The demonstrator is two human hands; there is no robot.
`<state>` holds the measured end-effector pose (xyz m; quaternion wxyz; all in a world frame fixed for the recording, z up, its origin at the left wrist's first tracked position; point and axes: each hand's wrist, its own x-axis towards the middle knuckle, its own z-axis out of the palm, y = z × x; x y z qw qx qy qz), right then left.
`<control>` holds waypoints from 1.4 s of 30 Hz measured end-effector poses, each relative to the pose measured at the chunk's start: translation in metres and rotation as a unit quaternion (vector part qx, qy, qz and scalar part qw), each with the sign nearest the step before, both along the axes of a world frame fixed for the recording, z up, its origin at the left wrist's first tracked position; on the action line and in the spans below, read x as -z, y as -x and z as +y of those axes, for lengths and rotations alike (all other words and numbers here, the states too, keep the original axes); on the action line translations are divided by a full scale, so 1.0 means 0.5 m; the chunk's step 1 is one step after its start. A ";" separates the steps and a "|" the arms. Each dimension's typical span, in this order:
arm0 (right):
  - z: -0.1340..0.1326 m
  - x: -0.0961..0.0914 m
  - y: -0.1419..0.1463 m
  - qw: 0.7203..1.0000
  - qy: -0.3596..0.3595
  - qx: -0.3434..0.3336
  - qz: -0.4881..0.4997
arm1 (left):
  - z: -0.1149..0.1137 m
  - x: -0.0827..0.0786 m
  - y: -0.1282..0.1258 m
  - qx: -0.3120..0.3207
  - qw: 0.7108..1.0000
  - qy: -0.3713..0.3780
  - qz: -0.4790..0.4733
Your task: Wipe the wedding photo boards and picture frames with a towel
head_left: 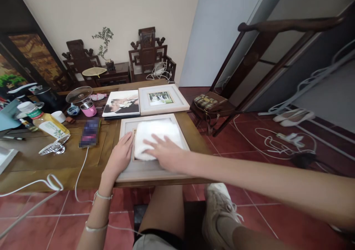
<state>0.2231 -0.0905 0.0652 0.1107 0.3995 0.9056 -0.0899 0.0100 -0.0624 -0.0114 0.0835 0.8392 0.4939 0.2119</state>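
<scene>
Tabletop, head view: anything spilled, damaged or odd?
No spill or damage stands out on the table. Oddly, blocky pixelation covers most of the phone, left of the nearer picture frame, and part of the photo panel behind it, hiding detail.

Frame (144, 171) partly under cloth (159, 128), phone (89, 132) pixelated

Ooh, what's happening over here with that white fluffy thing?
A person's right hand lies spread on a folded white cloth, which rests on a picture frame and covers much of its middle. Their left hand rests on the frame's left side. The frame lies flat at the edge of a wooden table. Beyond it lies another frame, with a photo showing.
</scene>
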 end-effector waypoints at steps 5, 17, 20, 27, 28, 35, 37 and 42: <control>0.138 0.038 -0.022 0.987 -0.161 0.005 -0.016 | -0.001 0.002 -0.001 -0.003 1.000 -0.002 -0.003; 0.020 -0.026 0.031 0.998 0.013 -0.040 -0.042 | 0.000 0.005 0.002 -0.001 1.000 -0.002 -0.007; -0.063 -0.061 0.040 0.994 0.079 -0.067 -0.016 | -0.003 0.002 0.001 -0.005 1.000 0.000 -0.003; -0.072 -0.045 0.023 0.997 0.057 -0.047 0.001 | -0.004 0.000 0.001 -0.004 1.000 0.000 0.007; -0.051 -0.030 0.019 0.999 0.036 -0.030 -0.006 | -0.003 0.001 0.001 -0.003 1.000 0.000 0.007; 0.111 0.041 0.014 0.986 -0.144 0.062 -0.053 | -0.003 0.003 0.001 0.009 1.000 -0.004 -0.029; 0.131 0.042 0.029 0.985 -0.150 0.069 -0.055 | -0.006 0.001 -0.002 0.004 0.998 -0.012 -0.060; 0.102 0.011 0.079 0.995 -0.083 -0.017 -0.052 | -0.013 -0.012 -0.008 -0.010 0.992 -0.006 -0.123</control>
